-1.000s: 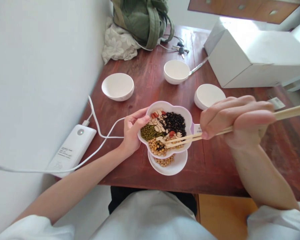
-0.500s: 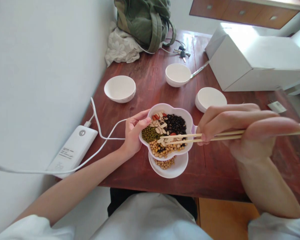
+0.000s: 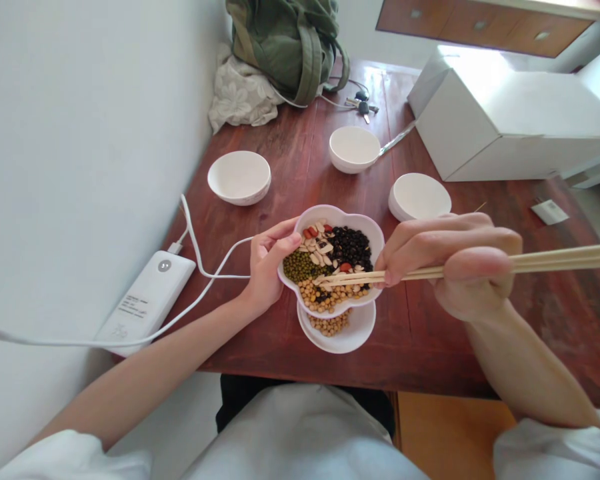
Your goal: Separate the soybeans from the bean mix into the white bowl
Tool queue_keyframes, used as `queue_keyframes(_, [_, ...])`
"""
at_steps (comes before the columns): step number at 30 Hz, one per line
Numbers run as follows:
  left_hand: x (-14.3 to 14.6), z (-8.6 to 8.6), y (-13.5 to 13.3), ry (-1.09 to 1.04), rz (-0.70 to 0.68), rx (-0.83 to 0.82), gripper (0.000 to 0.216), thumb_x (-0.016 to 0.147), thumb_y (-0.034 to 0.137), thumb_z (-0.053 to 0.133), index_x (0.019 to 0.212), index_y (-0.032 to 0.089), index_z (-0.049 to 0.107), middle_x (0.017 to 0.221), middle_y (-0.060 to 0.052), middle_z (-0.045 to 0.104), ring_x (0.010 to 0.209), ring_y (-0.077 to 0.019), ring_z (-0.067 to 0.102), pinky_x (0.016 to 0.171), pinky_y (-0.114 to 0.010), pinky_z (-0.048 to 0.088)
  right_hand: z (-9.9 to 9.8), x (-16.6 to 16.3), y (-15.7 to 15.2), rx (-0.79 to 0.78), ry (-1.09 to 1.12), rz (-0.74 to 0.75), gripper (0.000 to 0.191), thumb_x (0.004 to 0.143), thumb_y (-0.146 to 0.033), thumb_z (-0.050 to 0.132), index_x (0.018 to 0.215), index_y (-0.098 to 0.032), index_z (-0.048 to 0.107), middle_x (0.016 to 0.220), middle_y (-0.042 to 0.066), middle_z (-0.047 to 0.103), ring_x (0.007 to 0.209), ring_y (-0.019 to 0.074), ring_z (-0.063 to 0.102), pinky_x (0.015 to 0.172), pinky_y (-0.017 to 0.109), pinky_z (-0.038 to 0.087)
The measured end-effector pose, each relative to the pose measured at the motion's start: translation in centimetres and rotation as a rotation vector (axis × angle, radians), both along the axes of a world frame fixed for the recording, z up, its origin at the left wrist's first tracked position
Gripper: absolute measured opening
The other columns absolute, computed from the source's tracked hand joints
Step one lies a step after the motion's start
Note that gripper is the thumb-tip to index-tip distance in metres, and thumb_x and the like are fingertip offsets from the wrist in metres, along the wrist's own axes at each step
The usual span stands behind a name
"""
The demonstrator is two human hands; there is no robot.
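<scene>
the left hand (image 3: 267, 267) is wrapped on the rim of the bean bowl (image 3: 376, 230) at its 9 o'clock side, thumb on top and fingers under it. the bowl looks like a flower. it has green, black, yellow, red and pale beans in little heaps. the right hand (image 3: 450, 263) is at 3 o'clock from the bowl, closed tight on the chopsticks (image 3: 360, 275). the two tips are close together and lie in the yellow beans near the middle. i cannot tell if they pinch a bean. a dish (image 3: 357, 333) with a few yellow beans sits at 6 o'clock, partly hidden under the bowl, near the edge of the surface (image 3: 290, 167). an empty bowl (image 3: 239, 177) is at 10 o'clock, a second bowl (image 3: 354, 148) at 12 and a third bowl (image 3: 419, 197) at 2. a power bank (image 3: 147, 300) with a cable (image 3: 205, 270) is at 8 o'clock. a green bag (image 3: 290, 47) sits far off at 12, and a white box (image 3: 510, 127) at 2.
</scene>
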State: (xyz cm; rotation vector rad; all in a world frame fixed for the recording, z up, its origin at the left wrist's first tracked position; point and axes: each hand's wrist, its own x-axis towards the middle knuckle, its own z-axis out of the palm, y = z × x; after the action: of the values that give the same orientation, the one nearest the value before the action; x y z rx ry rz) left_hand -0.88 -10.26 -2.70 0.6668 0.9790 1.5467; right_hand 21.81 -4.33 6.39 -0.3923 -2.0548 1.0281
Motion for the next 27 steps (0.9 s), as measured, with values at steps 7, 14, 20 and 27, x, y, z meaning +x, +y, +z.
queue_keyframes(7, [0.2,0.2,0.0,0.006,0.001,0.016,0.024,0.086,0.034,0.079,0.104,0.019,0.085,0.089,-0.006,0.083,0.078,-0.0212,0.078,0.071,-0.028,0.06,0.2,0.2,0.0,0.165,-0.073,0.05,0.063,0.109,-0.059,0.033,0.078,-0.021,0.072,0.078,0.008,0.074,0.072,0.0161,0.073,0.056,0.027,0.053])
queue_keyframes(14, [0.3,0.4,0.2,0.031,0.025,-0.004,0.028,0.081,0.039,0.082,0.1,0.019,0.085,0.088,-0.007,0.083,0.088,-0.0266,0.08,0.076,-0.033,0.063,0.4,-1.1,-0.1,0.187,0.066,0.087,0.055,0.106,-0.057,0.051,0.068,-0.022,0.069,0.064,0.003,0.068,0.06,0.0144,0.068,0.05,0.026,0.049])
queue_keyframes(20, [0.5,0.6,0.3,0.018,0.042,0.03,0.026,0.081,0.036,0.081,0.098,0.017,0.086,0.084,-0.007,0.082,0.076,-0.0227,0.077,0.07,-0.03,0.061,0.6,-0.1,-0.3,0.131,0.097,-0.098,0.063,0.111,-0.052,0.038,0.069,-0.019,0.072,0.069,0.004,0.072,0.07,0.0154,0.073,0.06,0.029,0.054])
queue_keyframes(27, [0.6,0.5,0.4,0.028,0.051,0.047,0.027,0.082,0.04,0.083,0.095,0.016,0.085,0.082,-0.006,0.08,0.069,-0.0183,0.072,0.063,-0.027,0.057,2.5,0.4,0.1,0.138,0.07,-0.256,0.062,0.108,-0.061,0.045,0.07,-0.021,0.072,0.067,0.003,0.071,0.064,0.017,0.065,0.061,0.036,0.045])
